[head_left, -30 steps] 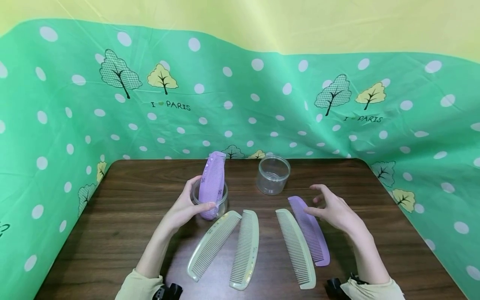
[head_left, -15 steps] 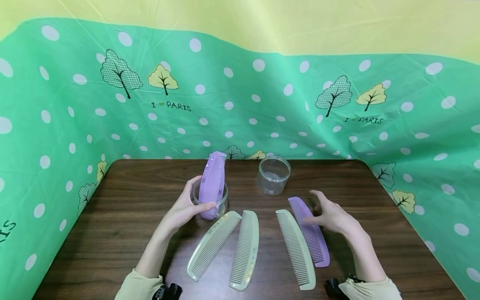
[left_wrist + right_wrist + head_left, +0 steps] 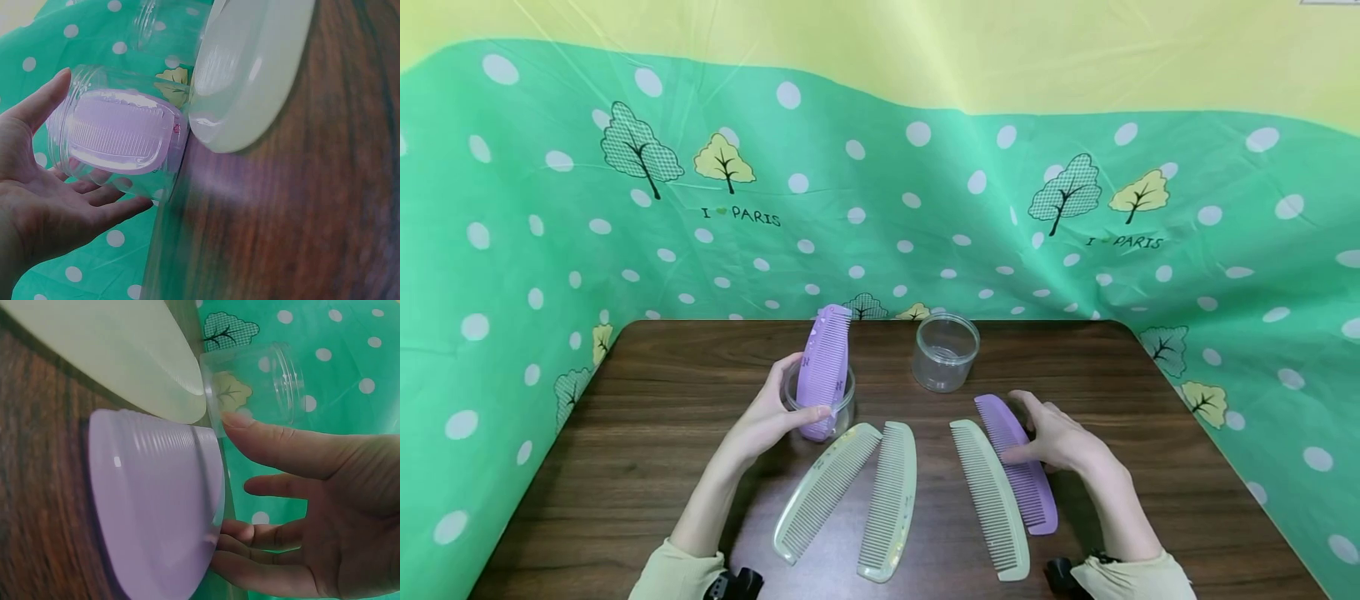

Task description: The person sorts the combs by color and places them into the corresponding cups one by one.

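Note:
My left hand (image 3: 778, 410) holds a clear round jar (image 3: 844, 408) at the left, with the thumb on its near side and the fingers around the far side. A purple comb (image 3: 825, 358) stands tilted in that jar, its upper part above the rim. In the left wrist view the comb's lower end (image 3: 119, 131) shows through the jar wall. At the right, my right hand (image 3: 1060, 435) hovers over a second purple comb (image 3: 1032, 492) lying on the table. Its thumb and fingers are spread apart over the comb's two long edges. In the right wrist view the fingers (image 3: 262, 562) reach the comb's edge.
A second clear jar (image 3: 945, 358) stands at the table's back. Pale green combs lie on the table: one leftmost (image 3: 827, 492), one in the middle (image 3: 887, 500), one close beside the right purple comb, a green comb (image 3: 992, 500). A dotted green cloth (image 3: 880, 192) hangs behind the table.
My right hand has moved down and left, from beside the purple comb to over it, with the thumb now across its teeth. The left hand, jar and combs have stayed put.

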Tool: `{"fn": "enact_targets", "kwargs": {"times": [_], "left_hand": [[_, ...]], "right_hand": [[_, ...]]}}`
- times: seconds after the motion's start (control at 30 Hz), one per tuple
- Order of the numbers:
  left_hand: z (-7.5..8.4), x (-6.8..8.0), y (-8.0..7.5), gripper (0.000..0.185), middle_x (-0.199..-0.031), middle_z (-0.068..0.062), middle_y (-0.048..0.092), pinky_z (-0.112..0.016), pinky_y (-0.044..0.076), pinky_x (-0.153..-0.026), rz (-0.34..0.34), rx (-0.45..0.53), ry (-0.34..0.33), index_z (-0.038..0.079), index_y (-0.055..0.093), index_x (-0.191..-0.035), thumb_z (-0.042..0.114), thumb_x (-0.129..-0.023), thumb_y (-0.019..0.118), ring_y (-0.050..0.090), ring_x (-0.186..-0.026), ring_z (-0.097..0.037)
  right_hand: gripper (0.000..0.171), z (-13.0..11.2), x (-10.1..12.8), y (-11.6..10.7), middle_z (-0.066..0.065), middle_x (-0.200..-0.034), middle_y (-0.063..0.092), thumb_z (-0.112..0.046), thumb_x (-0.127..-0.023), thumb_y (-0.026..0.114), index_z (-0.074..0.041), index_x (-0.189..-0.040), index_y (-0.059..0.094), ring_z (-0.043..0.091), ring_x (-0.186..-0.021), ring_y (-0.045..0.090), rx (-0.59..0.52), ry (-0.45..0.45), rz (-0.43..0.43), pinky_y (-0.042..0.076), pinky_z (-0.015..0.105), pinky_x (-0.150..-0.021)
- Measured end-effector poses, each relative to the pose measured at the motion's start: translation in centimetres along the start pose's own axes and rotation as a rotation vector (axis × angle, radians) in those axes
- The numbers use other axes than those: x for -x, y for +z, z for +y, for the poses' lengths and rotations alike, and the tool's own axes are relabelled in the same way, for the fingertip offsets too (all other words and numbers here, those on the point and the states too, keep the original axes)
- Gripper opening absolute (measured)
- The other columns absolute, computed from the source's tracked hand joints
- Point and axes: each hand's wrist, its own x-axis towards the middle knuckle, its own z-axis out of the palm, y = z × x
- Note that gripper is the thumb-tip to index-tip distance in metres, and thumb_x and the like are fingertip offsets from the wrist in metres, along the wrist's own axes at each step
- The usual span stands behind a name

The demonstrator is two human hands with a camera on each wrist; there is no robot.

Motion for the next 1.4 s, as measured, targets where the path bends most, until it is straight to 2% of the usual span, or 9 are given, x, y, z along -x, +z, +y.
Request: {"fn": "enact_targets", "kwargs": {"times": [0.13,0.33,0.5,0.77,0.9,1.07,1.17,1.33,1.4], "left_hand": [[-0.04,0.04,0.02,0.098,-0.161,-0.013,0.034,-0.051,0.035,-0.119,-0.001,0.000,-0.001,0.020,0.021,-0.159,0.019,-0.084,0.084,0.044,-0.144,-0.034],[0.00,0.08,0.11,0.098,-0.161,-0.012,0.034,-0.050,0.035,-0.119,0.000,-0.002,-0.001,0.020,0.021,-0.159,0.020,-0.084,0.084,0.044,-0.143,-0.034],[0.07,0.12,0.19,0.098,-0.162,-0.013,0.033,-0.051,0.035,-0.119,-0.003,0.005,0.004,0.019,0.021,-0.159,0.019,-0.084,0.084,0.044,-0.144,-0.034],[0.05,0.14,0.27,0.098,-0.162,-0.012,0.034,-0.051,0.036,-0.119,0.000,0.006,0.003,0.018,0.021,-0.159,0.019,-0.084,0.084,0.044,-0.144,-0.034],[0.04,0.16,0.30,0.098,-0.161,-0.012,0.034,-0.050,0.036,-0.118,0.002,0.005,-0.001,0.018,0.021,-0.159,0.019,-0.085,0.084,0.044,-0.144,-0.034],[0.04,0.12,0.29,0.098,-0.161,-0.012,0.034,-0.051,0.035,-0.119,0.003,0.000,-0.002,0.018,0.021,-0.159,0.019,-0.084,0.084,0.043,-0.145,-0.034],[0.05,0.05,0.25,0.098,-0.162,-0.012,0.034,-0.051,0.034,-0.120,0.003,-0.005,-0.004,0.018,0.021,-0.159,0.020,-0.084,0.084,0.042,-0.145,-0.034],[0.09,-0.07,0.17,0.099,-0.162,-0.012,0.033,-0.051,0.033,-0.120,0.004,-0.010,-0.010,0.019,0.020,-0.159,0.021,-0.084,0.084,0.041,-0.146,-0.033],[0.15,-0.12,0.15,0.099,-0.162,-0.012,0.033,-0.051,0.033,-0.120,0.004,-0.011,-0.015,0.019,0.020,-0.159,0.021,-0.084,0.085,0.042,-0.146,-0.033]], "right_hand": [[0.109,-0.03,-0.04,0.23,0.033,-0.123,0.051,-0.029,-0.072,0.095,-0.009,-0.157,0.029,0.035,-0.098,0.060,0.042,-0.007,0.009,0.057,0.039,-0.063],[0.111,-0.08,-0.19,0.57,0.033,-0.128,0.052,-0.033,-0.067,0.097,-0.007,-0.155,0.034,0.037,-0.098,0.061,0.164,-0.030,0.048,0.056,0.049,-0.077],[0.113,-0.01,-0.39,0.75,0.032,-0.127,0.051,-0.030,-0.065,0.099,-0.006,-0.155,0.035,0.035,-0.094,0.060,0.178,-0.008,0.042,0.056,0.047,-0.076],[0.112,0.24,-0.62,0.90,0.030,-0.124,0.055,-0.033,-0.064,0.099,-0.007,-0.153,0.038,0.035,-0.095,0.062,0.219,0.000,0.054,0.055,0.054,-0.081],[0.111,0.34,-0.72,0.90,0.029,-0.125,0.057,-0.034,-0.063,0.099,-0.006,-0.153,0.039,0.037,-0.101,0.062,0.230,-0.007,0.055,0.054,0.057,-0.086],[0.110,0.45,-0.79,0.89,0.032,-0.132,0.059,-0.033,-0.064,0.099,-0.004,-0.152,0.039,0.046,-0.116,0.059,0.219,-0.017,0.050,0.051,0.061,-0.092],[0.107,0.42,-0.79,0.80,0.029,-0.125,0.062,-0.029,-0.067,0.098,-0.004,-0.152,0.038,0.042,-0.109,0.062,0.169,-0.004,0.034,0.055,0.055,-0.086],[0.100,0.43,-0.69,0.74,0.023,-0.107,0.062,-0.018,-0.072,0.095,-0.007,-0.152,0.035,0.027,-0.086,0.066,0.020,0.048,-0.007,0.060,0.040,-0.064],[0.097,0.45,-0.62,0.66,0.023,-0.106,0.062,-0.014,-0.075,0.092,-0.007,-0.152,0.034,0.026,-0.083,0.068,-0.036,0.057,-0.023,0.061,0.040,-0.062]]}}
